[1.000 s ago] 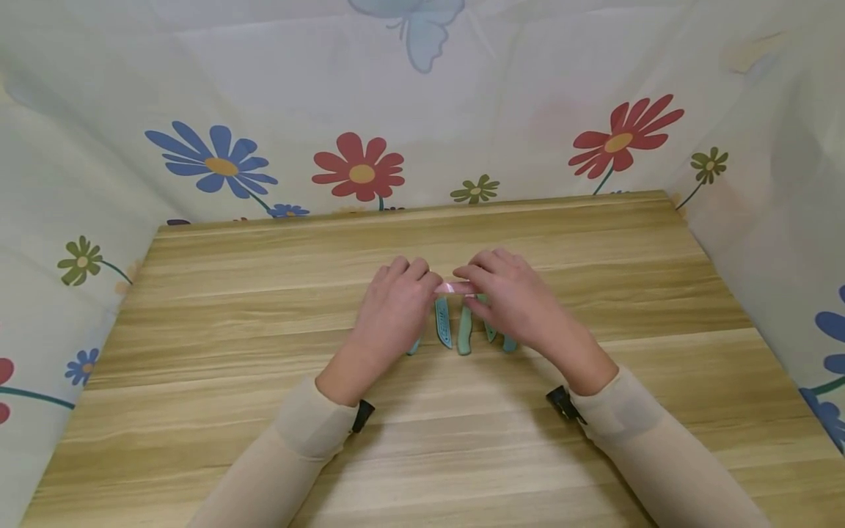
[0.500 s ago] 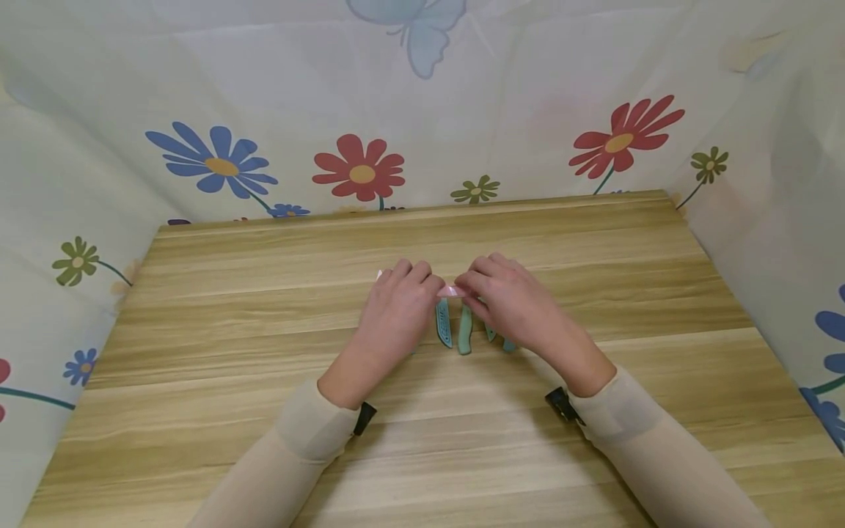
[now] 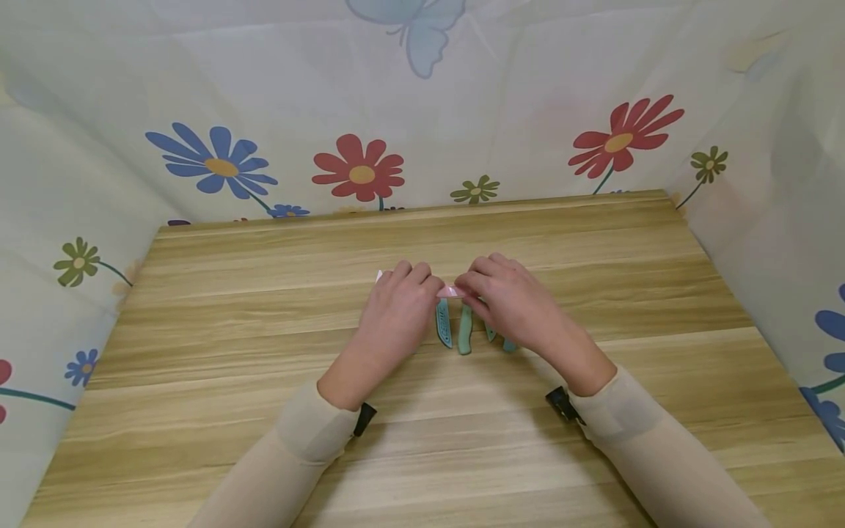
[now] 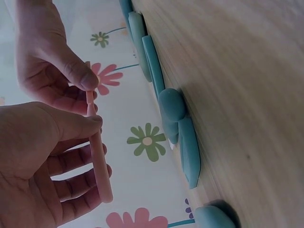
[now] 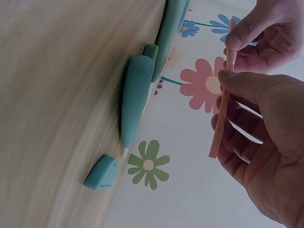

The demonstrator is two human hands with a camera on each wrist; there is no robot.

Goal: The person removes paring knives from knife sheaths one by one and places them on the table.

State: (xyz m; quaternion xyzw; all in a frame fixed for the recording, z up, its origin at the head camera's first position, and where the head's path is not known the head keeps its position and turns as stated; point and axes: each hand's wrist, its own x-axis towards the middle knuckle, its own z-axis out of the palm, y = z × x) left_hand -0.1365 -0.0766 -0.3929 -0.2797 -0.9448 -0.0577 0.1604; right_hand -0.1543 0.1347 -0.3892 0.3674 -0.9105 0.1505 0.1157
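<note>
My left hand (image 3: 399, 315) and right hand (image 3: 511, 304) meet over the table, holding a slim pink knife (image 3: 452, 292) sideways between them. In the left wrist view, the left thumb and fingers pinch its round-ended handle (image 4: 101, 173). The right wrist view shows the right thumb and fingers gripping the flat pink sheath (image 5: 218, 137), so the blade is hidden. Beneath the hands lie a blue lettered sheath (image 3: 444, 323) and a pale green handle (image 3: 465, 330). Further teal pieces (image 3: 510, 345) are partly covered by the right hand.
The wood-grain table (image 3: 231, 315) extends around the hands. A white flower-printed cloth (image 3: 277, 95) stands behind it and along both sides. More teal pieces (image 4: 190, 154) lie close below the left hand, and a short teal piece (image 5: 102, 173) lies below the right.
My right fingers have closed from a looser hold onto the pink sheath, and the two hands are closer together. A pale tip now shows left of my left hand. The last half second is nearly still.
</note>
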